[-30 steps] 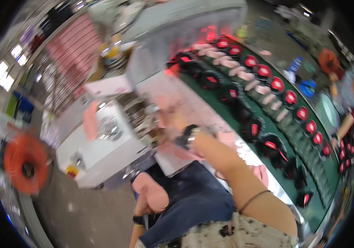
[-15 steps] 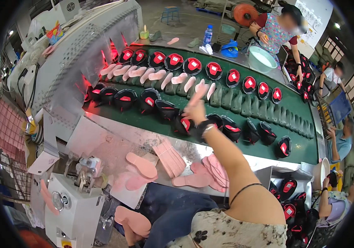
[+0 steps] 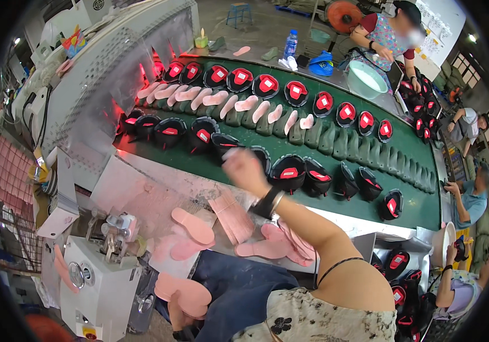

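At the lower left, my left hand (image 3: 175,312) grips a stack of pink insoles (image 3: 186,293) low beside the dark cloth on my lap. My right hand (image 3: 245,170) is above the near edge of the green conveyor belt (image 3: 395,162), over the near row of black shoe uppers (image 3: 203,134). Its fingers are smeared by motion, so I cannot tell if anything is in them. Along the belt's middle runs a row of dark green shoe-shaped pieces (image 3: 325,141). Pink insoles (image 3: 246,103) lie on its left part, the rightmost insole (image 3: 307,121) being at the row's middle.
Loose pink insoles (image 3: 193,226) and a bundled stack (image 3: 232,219) lie on the metal ledge. A white machine (image 3: 99,290) stands at lower left. The belt enters a perforated metal housing (image 3: 122,68). Across the belt, a co-worker (image 3: 390,43) stands near a basin (image 3: 368,78).
My right hand has drawn back from the middle row toward me and left. The insole that was at its fingers now lies on the green row. My left hand still holds its insoles.
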### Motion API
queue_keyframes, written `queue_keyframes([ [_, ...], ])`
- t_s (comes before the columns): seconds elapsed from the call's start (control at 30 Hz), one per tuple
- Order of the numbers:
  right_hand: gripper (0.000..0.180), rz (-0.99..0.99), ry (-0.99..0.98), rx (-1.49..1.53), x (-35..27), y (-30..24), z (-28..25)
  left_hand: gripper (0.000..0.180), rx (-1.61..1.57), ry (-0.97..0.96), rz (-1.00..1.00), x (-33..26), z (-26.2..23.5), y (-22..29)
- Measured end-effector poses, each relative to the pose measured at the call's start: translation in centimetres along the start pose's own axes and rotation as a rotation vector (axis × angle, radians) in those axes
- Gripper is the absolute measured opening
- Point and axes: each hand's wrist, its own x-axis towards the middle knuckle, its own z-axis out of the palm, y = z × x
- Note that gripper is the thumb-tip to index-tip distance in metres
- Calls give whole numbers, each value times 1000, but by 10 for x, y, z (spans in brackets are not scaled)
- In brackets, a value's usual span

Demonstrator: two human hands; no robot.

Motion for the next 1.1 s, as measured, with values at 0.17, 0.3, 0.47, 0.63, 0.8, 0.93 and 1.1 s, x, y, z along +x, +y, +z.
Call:
queue_keyframes([
  [0.17,41,-136,-1124,262,-126,-184,40,34,1257,-81,639,15,-9,8],
  [0.3,30,163,-1006,366,-172,-187,76,36,-27,-91,332,6,21,22],
  [0.47,35,602,-759,649,-133,-166,124,46,-175,-125,175,-30,15,26],
  [0.63,50,350,-669,379,-74,-160,192,52,-200,-159,63,-34,3,11],
  [0.8,45,43,-620,170,-44,-186,162,51,-190,-111,115,-33,-4,6],
  [0.93,41,-308,-420,-72,-23,-177,156,50,-208,-63,123,-35,-10,6],
  [1.1,31,-4,-552,100,-48,-183,207,52,-221,-75,13,-34,-33,-7],
])
